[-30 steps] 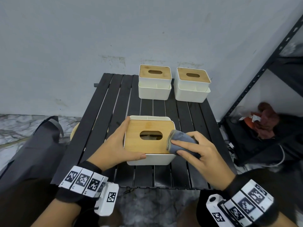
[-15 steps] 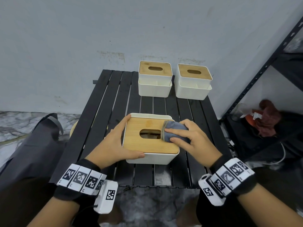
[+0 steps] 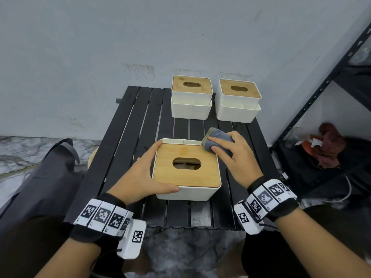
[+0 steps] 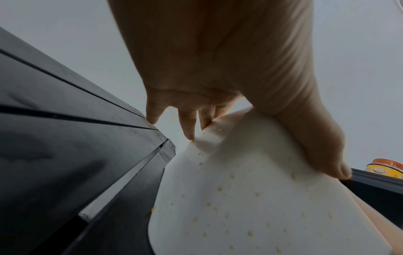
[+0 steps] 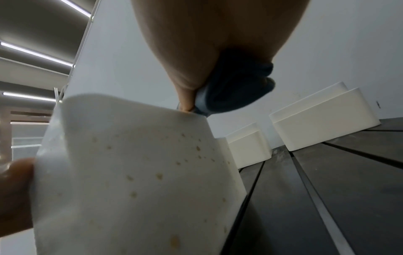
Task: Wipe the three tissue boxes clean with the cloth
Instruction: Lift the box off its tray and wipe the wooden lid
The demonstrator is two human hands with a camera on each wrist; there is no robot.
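Head view, left to right: a dark bag (image 3: 40, 173) slumps on the marble floor beside a black slatted table (image 3: 128, 141) carrying 3 white tissue boxes with bamboo lids. The left hand (image 3: 142, 175) grips the left side of the nearest tissue box (image 3: 187, 171), fingers straight along its far-left edge and thumb laid along the near edge of the lid. That box sits near the table's front edge, roughly square, with its oval slot running left to right. The left wrist view shows small tan specks across its white wall (image 4: 240, 198); the right wrist view shows the same on the opposite side. On the lid, a faint darker patch lies behind the slot. The right hand (image 3: 236, 157) presses 1 folded blue-grey cloth (image 3: 215, 138) onto the box's far right corner, fingers curled over it. Behind, the 2 other boxes stand side by side against the grey wall: the back left box (image 3: 191, 97) and the back right box (image 3: 239, 101), slots also running left to right. A black metal rack (image 3: 329, 77) stands at far right.
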